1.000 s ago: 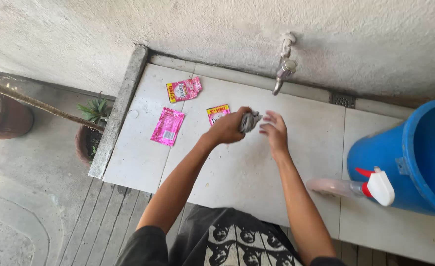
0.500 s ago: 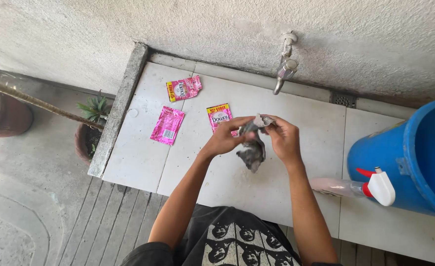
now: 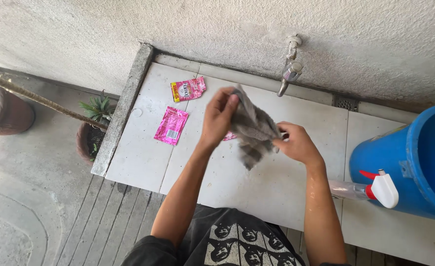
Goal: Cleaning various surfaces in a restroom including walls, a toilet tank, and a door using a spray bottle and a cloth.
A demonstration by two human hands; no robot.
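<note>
Cloth [image 3: 253,129] stretched slantwise, top-left to lower-right, above bench [image 3: 286,182], pinched tight between left hand [image 3: 219,117] and right hand [image 3: 296,144].

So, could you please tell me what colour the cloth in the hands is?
Grey, the cloth, seen in the head view.

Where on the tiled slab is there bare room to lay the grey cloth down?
Bare tile lies near the slab's front left corner, below the pink sachets. Another bare patch sits between the forearms. It is crowded at right: spray bottle against the blue bucket. Both hands, left and right, hold the cloth under the tap.
</note>
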